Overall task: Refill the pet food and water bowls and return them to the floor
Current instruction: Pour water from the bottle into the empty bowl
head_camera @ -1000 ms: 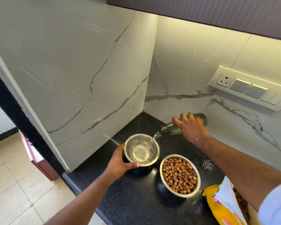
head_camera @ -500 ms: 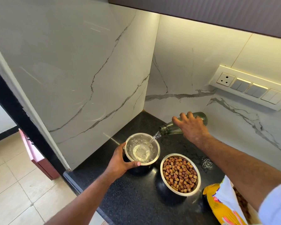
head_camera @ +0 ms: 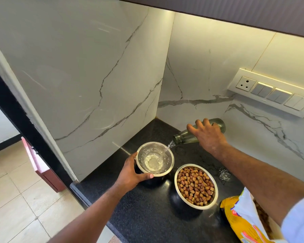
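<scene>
Bottle (head_camera: 186,136) pouring, water bowl (head_camera: 154,159) held

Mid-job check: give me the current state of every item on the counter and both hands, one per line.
water bowl: upright on the counter, partly filled, water streaming in
food bowl: upright, full of kibble
bottle: uncapped, tipped nearly level, pouring
food bag: open
left hand: grip closed on the water bowl's rim
right hand: grip closed on the bottle
counter: wet beside the food bowl

On the worktop (head_camera: 147,216), the water bowl (head_camera: 154,159) stands left of and behind the food bowl (head_camera: 196,186); the bag (head_camera: 242,223) lies right, the bottle (head_camera: 186,136) tilted above.
</scene>
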Demonstrator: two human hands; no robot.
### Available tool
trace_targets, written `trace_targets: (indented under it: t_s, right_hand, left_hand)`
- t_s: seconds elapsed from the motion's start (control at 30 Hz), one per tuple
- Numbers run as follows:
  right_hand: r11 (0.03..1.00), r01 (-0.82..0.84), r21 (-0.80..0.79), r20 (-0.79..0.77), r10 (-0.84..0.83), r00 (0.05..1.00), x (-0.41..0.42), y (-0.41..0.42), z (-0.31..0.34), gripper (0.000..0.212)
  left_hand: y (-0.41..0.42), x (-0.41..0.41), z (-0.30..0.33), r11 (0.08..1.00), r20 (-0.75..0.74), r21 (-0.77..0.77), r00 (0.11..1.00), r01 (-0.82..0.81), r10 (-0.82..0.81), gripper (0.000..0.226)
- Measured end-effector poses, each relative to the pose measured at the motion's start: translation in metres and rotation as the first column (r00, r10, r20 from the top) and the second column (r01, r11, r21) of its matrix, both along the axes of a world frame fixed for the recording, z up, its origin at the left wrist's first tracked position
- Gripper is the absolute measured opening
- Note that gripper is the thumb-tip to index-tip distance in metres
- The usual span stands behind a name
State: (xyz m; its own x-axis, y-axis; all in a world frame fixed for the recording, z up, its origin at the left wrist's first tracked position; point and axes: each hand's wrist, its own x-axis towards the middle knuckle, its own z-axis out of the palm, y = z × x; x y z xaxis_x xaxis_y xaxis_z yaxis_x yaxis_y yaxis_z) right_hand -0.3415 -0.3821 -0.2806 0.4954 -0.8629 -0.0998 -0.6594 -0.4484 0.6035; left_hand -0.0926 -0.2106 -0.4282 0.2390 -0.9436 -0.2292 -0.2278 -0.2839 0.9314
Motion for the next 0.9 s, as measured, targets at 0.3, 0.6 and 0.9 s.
trace_targets:
  t_s: [0.3,0.6,0.9]
  right_hand:
    - [1.000,-0.002,-0.008,-0.001,0.002,1.000,0.0011,0.0013,0.0007,0.088]
    - [1.000,-0.008,-0.022,-0.022,0.007,1.000,0.0037,0.0020,0.0012,0.090]
    - [1.000,-0.001,-0.024,-0.039,0.000,0.999,0.0032,-0.0015,-0.0040,0.092]
  left_hand:
    - [0.0002,0.0003,0.0008,1.000,0.004,0.005,1.000,-0.003,0.003,0.121]
    - [0.0001,0.0021,0.0002,1.000,-0.006,0.014,1.000,0.001,-0.001,0.121]
    - [0.0006,0.0031,-0.0009,1.000,0.003,0.010,1.000,0.008,-0.008,0.120]
